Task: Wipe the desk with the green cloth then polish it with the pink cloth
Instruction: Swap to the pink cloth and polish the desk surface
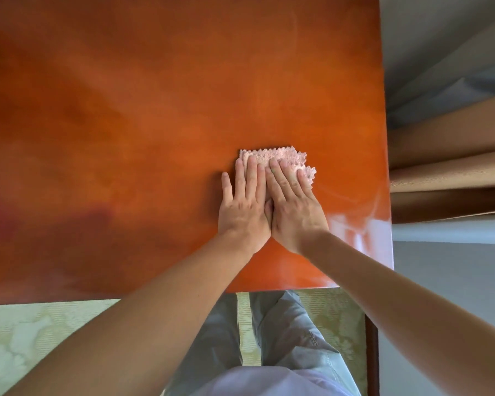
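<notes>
Together, both flat hands (272,204) press the pink cloth (280,160) onto the desk (126,110).

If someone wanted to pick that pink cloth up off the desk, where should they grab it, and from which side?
Probably the zigzag far edge of the pink cloth, pinched from above and from the far side. That strip and the right corner are the only parts showing past the left hand and right hand, which press flat on the rest. It lies flat on the desk, so lifting an edge is easiest.
</notes>
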### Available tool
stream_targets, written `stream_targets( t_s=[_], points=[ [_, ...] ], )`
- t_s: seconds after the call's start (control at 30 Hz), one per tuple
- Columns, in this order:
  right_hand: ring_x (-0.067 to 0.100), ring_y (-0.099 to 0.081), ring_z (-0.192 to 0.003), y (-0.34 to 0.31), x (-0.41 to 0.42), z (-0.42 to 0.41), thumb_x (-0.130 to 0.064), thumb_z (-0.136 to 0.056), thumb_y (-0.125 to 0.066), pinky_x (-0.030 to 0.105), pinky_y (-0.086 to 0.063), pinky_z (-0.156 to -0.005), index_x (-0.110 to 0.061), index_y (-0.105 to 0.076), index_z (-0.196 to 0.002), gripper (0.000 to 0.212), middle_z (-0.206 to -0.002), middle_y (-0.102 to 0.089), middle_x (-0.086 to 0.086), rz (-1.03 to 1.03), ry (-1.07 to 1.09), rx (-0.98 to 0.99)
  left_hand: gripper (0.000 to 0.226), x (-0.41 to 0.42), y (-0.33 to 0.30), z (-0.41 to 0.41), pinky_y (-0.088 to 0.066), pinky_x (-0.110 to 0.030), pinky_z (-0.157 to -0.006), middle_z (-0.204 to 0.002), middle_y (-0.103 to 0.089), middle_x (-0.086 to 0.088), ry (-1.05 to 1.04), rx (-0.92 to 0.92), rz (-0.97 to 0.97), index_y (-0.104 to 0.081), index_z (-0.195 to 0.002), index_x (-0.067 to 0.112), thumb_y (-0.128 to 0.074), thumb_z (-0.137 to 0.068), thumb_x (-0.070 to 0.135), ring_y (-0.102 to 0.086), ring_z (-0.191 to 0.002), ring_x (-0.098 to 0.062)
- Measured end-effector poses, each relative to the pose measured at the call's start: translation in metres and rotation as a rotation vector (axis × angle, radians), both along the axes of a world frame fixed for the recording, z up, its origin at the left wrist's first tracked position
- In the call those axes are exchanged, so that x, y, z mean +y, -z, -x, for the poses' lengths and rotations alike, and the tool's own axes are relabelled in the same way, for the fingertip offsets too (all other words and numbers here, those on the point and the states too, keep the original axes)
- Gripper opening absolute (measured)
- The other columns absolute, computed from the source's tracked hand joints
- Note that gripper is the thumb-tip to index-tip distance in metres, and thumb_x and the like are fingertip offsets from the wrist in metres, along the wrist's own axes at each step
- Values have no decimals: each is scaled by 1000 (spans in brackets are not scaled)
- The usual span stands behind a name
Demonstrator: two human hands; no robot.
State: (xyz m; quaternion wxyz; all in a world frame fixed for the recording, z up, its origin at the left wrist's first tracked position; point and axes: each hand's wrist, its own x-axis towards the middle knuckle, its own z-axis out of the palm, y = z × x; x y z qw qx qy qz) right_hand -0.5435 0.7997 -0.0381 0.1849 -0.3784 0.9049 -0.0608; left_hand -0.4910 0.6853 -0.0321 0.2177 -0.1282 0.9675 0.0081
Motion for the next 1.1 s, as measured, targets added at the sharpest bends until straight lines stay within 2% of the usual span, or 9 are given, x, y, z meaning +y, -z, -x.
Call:
stream_targets(
  t_s=[0.2,0.43,0.73,0.83,1.0,1.1],
  points=[
    [23,8,-157,1,-14,36,-35,-104,-8,43,2,-128,-9,-5,-162,63,-170,2,8,-6,-28,22,67,-13,0,34,5,-56,-122,-164,28,-18,-24,-16,24,28,-152,2,0,-105,40,21,-152,-38],
    [20,14,-156,-3,-16,34,-33,-108,-15,40,9,-127,-12,2,-162,60,-170,7,5,-10,8,-11,65,-13,-5,34,1,-56,-124,-164,28,-15,-30,-35,27,29,-152,6,-2,-107,42,20,-153,-34],
    [25,21,-154,-6,12,-25,-34,-105,-6,45,11,-126,-11,11,-160,62,-168,17,8,-54,-26,-54,66,15,-12,-27,2,-57,-124,-162,33,-16,-21,-72,-9,29,-153,5,-3,-108,42,23,-152,-36],
    [26,20,-154,-3,15,-30,-33,-104,-7,45,13,-125,-10,9,-160,63,-168,15,8,-45,-39,-59,66,19,-13,-34,3,-57,-124,-161,34,-17,-27,-76,-3,30,-153,4,-4,-108,41,24,-152,-37],
    [28,10,-156,-3,15,-25,-32,-104,-12,47,4,-127,-7,-3,-161,63,-169,1,11,9,-67,-56,67,18,-16,-30,2,-58,-124,-160,33,-19,-13,-88,-8,30,-152,3,-3,-108,41,25,-151,-38],
    [29,10,-156,-1,13,-24,-32,-104,-11,46,5,-127,-8,-1,-160,62,-169,3,11,15,-56,-57,68,14,-17,-28,2,-59,-124,-157,36,-21,5,-91,-14,32,-150,1,-4,-108,41,26,-150,-39]
  ],
)
